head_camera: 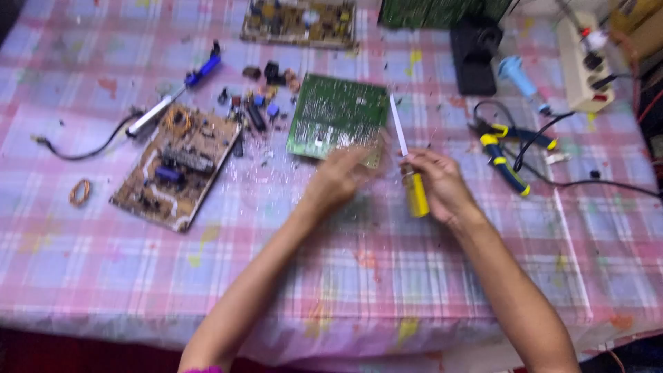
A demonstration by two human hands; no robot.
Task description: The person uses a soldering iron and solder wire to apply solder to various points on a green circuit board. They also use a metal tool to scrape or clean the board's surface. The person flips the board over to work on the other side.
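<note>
My right hand grips a screwdriver with a yellow handle, its pale shaft pointing up and away from me. Motion blurs my left hand, which sits at the near edge of a green circuit board lying solder side up. Whether its fingers pinch the board's corner or just touch it is unclear. The screwdriver's tip ends just right of the green board.
A brown circuit board lies at left with loose components and a blue-handled soldering iron beyond it. Yellow-and-blue pliers, black cables, a power strip, a black stand and another board sit along the back and right.
</note>
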